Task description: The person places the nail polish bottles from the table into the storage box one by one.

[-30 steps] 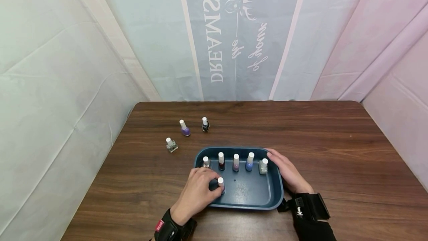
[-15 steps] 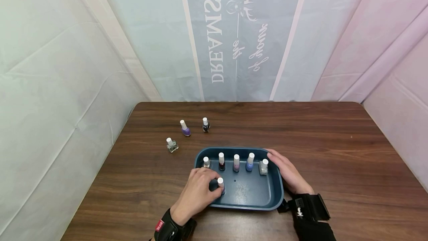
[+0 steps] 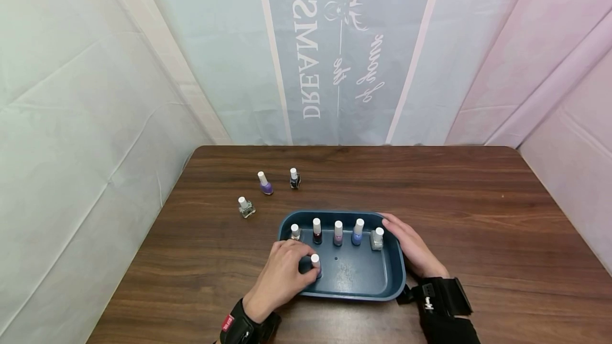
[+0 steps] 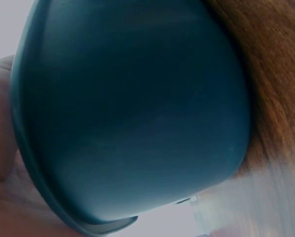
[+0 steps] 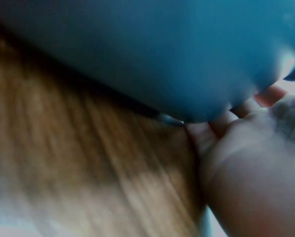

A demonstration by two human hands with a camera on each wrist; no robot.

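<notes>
My left hand (image 3: pixel 285 271) reaches over the near left corner of a blue tray (image 3: pixel 354 295) and pinches a white-capped nail polish bottle (image 3: pixel 315 261) between thumb and fingers. The bottle stands upright inside the tray, its lower part partly behind the thumb. My right hand (image 3: pixel 415 246) rests along the tray's right side, fingers extended against the outer wall. A row of nail polish bottles lines the tray's far side: a clear one (image 3: pixel 295 232) at left, then dark red (image 3: pixel 317 231), mauve (image 3: pixel 338 233), blue (image 3: pixel 357 232) and pale glitter (image 3: pixel 376 239). The left wrist view shows mostly the tray's outer wall (image 4: pixel 137 108).
Beyond the tray on the brown wooden table (image 3: pixel 430 185) are a purple polish bottle (image 3: pixel 265 185), a black one (image 3: pixel 294 179) and a clear glitter one (image 3: pixel 246 208). A printed cloth (image 3: pixel 344 57) hangs behind the table's far edge.
</notes>
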